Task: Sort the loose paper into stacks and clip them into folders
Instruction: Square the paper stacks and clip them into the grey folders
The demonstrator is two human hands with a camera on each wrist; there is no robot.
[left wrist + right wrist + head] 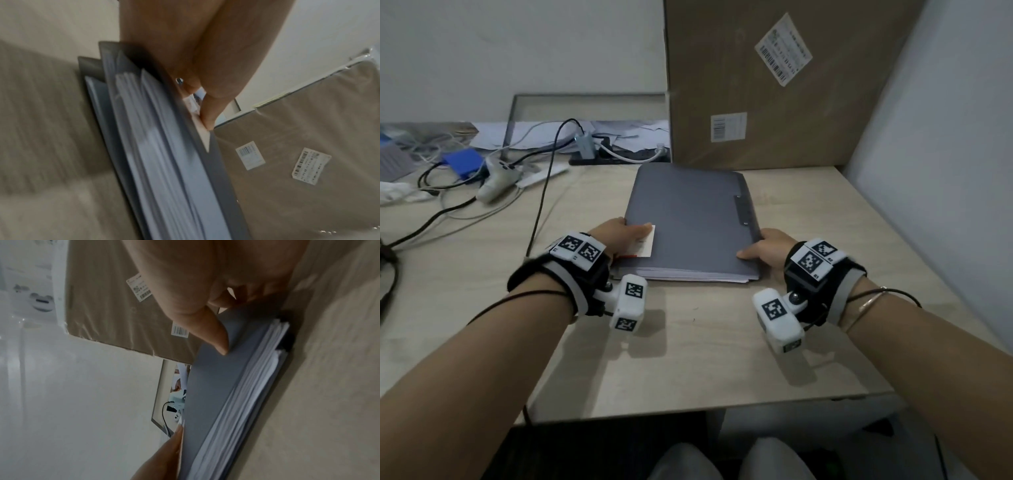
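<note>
A stack of grey folders (688,219) filled with white paper (688,274) lies on the desk in front of me. My left hand (619,236) grips its near left corner, thumb on a white label (645,243) on the top cover. My right hand (763,246) grips the near right corner, thumb on top. In the left wrist view the left hand (207,105) pinches the folder (216,162) above the paper edges (154,146). In the right wrist view the right hand (226,313) holds the cover (216,378) over the sheets (246,394). A dark clip bar (743,212) sits on the cover's right side.
A tall cardboard box (774,85) stands right behind the folders. Cables, a blue box (464,162), a white controller (496,178) and a power strip (619,156) clutter the back left. A wall (945,171) runs along the right. Bare desk (688,342) lies near me.
</note>
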